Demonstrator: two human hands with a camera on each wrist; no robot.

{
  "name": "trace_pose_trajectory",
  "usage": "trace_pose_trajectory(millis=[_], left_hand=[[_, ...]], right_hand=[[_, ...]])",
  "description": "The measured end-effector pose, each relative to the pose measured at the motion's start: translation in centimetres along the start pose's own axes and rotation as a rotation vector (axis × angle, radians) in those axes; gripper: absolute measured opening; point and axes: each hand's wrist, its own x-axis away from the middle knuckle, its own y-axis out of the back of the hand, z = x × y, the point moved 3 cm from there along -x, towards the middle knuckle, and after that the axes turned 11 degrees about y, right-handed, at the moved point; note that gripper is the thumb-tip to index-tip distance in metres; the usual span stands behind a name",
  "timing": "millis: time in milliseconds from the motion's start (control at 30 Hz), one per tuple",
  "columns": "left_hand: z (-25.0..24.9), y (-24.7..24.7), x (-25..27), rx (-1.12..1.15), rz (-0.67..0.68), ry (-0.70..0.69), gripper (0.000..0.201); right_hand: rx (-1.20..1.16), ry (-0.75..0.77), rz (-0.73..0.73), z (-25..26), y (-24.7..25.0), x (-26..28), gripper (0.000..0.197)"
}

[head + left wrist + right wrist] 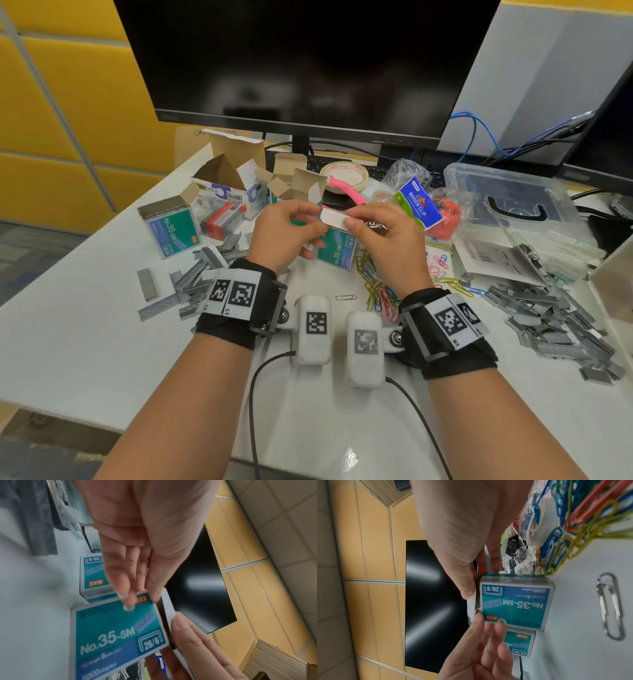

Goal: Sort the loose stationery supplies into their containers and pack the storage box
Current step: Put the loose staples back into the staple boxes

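A teal staple box (337, 251) marked No.35-5M is at the desk's middle, held between both hands. My left hand (308, 233) grips its left end, with fingertips (127, 607) on the teal face (118, 632). My right hand (352, 219) pinches the box's white end flap (334, 219), which stands open. In the right wrist view the thumb (467, 592) sits on that flap beside the box (515, 601). A second teal staple box (520, 645) lies just behind it. Loose staple strips (202, 274) lie piled at the left and more strips (548, 315) at the right.
A clear plastic storage box (513, 198) stands open at the back right. Coloured paper clips (380, 284), a binder clip bag (418, 202), a tape roll (344, 174), a pink cutter (346, 192), opened cardboard boxes (233, 181) and another staple box (171, 226) crowd the desk below the monitor (301, 61).
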Motion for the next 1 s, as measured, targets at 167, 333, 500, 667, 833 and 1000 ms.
trace_pose_trajectory(millis=[167,333,500,667,833,1000], left_hand=[[0.17,-0.12,0.06,0.012,0.018,0.038,0.006],[0.06,-0.07,0.01,0.015,0.003,0.061,0.026],[0.15,-0.09,0.0,0.021,0.012,0.073,0.03],[0.17,-0.08,0.06,0.024,0.03,0.076,0.024],[-0.04,-0.11,0.23,0.034,0.034,0.082,0.023],[-0.2,-0.17,0.39,0.006,0.064,0.073,0.012]], right_hand=[[0.095,0.013,-0.041,0.01,0.22,-0.06,0.01],[0.077,-0.019,-0.059,-0.23,0.21,0.01,0.007],[-0.003,-0.084,-0.046,-0.19,0.15,0.07,0.006],[0.006,-0.1,-0.028,-0.29,0.11,0.14,0.005],[-0.004,-0.126,-0.022,-0.42,0.01,0.13,0.004],[-0.04,-0.141,-0.018,-0.45,-0.01,0.17,0.011]])
